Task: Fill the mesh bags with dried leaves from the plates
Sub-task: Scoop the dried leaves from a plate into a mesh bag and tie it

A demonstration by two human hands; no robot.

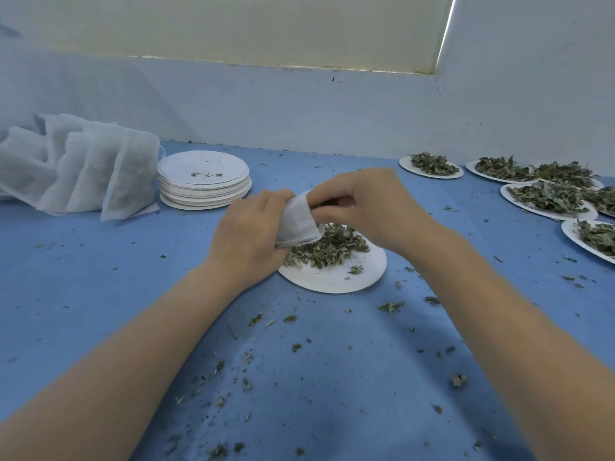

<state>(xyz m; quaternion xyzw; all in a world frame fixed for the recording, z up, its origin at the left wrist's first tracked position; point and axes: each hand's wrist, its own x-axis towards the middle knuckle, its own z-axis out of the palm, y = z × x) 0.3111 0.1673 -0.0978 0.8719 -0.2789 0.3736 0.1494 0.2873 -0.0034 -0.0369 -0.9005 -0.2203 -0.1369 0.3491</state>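
A white paper plate (336, 277) lies in the middle of the blue table with a heap of dried leaves (327, 246) on it. Just above the heap's left side, my left hand (248, 232) grips a small white mesh bag (298, 221), mouth turned to the right. My right hand (362, 202) pinches at the bag's mouth, fingers curled at the opening; whether leaves are between its fingers is hidden. Both hands touch the bag.
A row of filled mesh bags (83, 171) leans at the far left. Beside it stands a stack of used plates (204, 181). Several plates with leaves (545, 197) sit at the far right, one more (431, 166) near the wall. Leaf crumbs litter the table.
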